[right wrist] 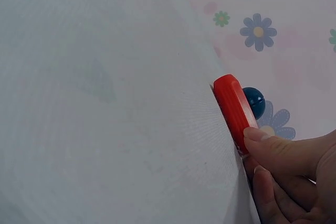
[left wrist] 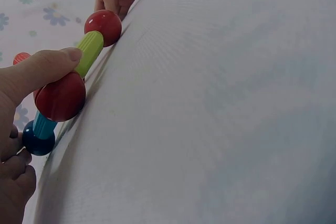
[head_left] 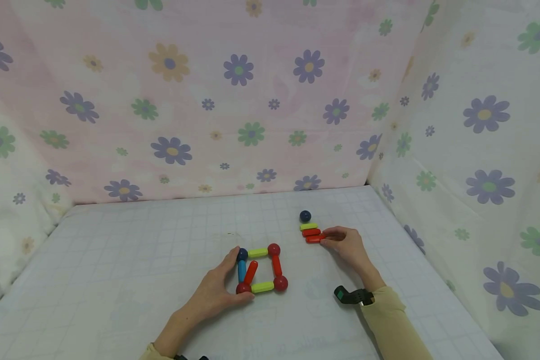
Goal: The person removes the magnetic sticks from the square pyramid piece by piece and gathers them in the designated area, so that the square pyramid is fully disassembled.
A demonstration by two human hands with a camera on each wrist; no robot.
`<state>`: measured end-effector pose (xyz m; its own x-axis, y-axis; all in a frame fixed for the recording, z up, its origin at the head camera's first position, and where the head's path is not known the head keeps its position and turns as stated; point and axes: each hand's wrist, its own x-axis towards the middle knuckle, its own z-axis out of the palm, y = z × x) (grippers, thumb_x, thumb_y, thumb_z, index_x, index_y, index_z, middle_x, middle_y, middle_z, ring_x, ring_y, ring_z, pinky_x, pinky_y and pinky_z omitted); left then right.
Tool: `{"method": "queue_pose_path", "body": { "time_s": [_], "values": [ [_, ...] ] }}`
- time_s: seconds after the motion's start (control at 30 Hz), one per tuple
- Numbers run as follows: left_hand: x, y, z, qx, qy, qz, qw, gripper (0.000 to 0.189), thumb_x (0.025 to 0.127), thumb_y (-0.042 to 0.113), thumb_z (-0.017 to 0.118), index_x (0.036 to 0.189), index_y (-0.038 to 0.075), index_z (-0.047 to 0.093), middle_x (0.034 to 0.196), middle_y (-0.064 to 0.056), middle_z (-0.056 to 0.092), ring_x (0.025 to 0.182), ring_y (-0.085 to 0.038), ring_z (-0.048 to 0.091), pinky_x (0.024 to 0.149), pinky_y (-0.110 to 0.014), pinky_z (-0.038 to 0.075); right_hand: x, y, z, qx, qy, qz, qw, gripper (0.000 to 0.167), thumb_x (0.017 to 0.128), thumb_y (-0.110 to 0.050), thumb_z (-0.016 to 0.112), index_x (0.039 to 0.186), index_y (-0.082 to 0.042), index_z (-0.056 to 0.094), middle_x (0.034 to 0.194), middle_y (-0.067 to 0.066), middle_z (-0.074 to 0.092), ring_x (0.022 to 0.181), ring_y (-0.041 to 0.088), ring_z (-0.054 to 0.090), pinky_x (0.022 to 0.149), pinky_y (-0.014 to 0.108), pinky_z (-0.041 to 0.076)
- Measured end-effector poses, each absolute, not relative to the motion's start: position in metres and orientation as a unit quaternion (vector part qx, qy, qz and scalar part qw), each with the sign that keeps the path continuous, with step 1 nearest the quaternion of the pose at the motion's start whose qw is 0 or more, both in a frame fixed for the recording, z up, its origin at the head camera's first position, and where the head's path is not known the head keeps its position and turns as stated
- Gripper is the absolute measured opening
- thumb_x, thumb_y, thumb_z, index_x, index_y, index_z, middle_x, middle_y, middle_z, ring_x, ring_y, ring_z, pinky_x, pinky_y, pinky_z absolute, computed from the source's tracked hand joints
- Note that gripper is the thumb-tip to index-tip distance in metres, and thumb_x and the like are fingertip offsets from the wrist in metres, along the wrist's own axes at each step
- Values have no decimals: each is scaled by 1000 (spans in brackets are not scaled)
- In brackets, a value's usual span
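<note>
Beige right sleeve [head_left: 393, 325] comes nearest. Too hard a squeeze by the left hand [head_left: 216, 290], gripping the rod-and-ball frame [head_left: 263, 287] between thumb and fingers, could break it apart. That frame lies left of the right hand [head_left: 351, 247], which pinches a red rod [head_left: 314, 239] toward the tabletop's [head_left: 117, 280] far right corner.

The work surface [head_left: 117, 260] has a white covering with a faint grid pattern. The rear panel [head_left: 270, 167] is pale pink fabric printed with purple, green and orange flowers; its lower edge meets the surface's far edge. The right panel [head_left: 445, 150] and left panel [head_left: 22, 165], whitish with similar flowers, flank the surface.
</note>
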<state>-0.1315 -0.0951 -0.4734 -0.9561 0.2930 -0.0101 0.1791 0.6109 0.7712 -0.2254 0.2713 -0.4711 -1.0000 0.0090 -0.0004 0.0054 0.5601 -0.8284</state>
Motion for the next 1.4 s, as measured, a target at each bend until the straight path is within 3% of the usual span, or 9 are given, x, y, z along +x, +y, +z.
{"method": "queue_pose_path", "body": {
  "time_s": [0.4,0.67,0.87,1.13,1.4],
  "values": [
    [-131,-96,-475,135,890,430,70,109,74,47,86,160,18,25,164,-3,30,150,-29,30,113,-55,38,-220,258,-443,-3,-879,476,13,36,91,-27,74,122,-8,69,118,10,71,110,26,66,95,37,55],
    [-131,-96,-474,133,890,431,72,108,75,47,85,160,19,25,164,-3,30,150,-30,30,114,-56,36,-201,190,-412,126,-858,497,16,31,89,-25,77,116,-11,71,110,4,73,98,20,70,86,29,59],
    [-130,-95,-475,136,888,433,72,108,75,48,85,160,19,25,164,-3,30,150,-30,30,114,-57,35,-188,155,-425,202,-847,489,-41,33,90,-27,75,119,-11,71,109,1,74,96,13,68,86,23,56],
    [-129,-96,-476,146,881,445,60,108,75,46,86,160,16,25,163,-3,30,150,-30,30,115,-57,34,-181,137,-442,270,-822,488,-112,38,89,-29,76,123,-12,70,109,-7,72,95,11,67,85,27,57],
    [-129,-96,-476,148,879,449,60,108,75,46,86,160,16,25,164,-2,30,150,-28,30,116,-55,34,-178,134,-445,301,-834,451,-97,27,88,-28,78,113,-20,76,102,-12,72,88,8,61,77,24,54]
  ]
}}
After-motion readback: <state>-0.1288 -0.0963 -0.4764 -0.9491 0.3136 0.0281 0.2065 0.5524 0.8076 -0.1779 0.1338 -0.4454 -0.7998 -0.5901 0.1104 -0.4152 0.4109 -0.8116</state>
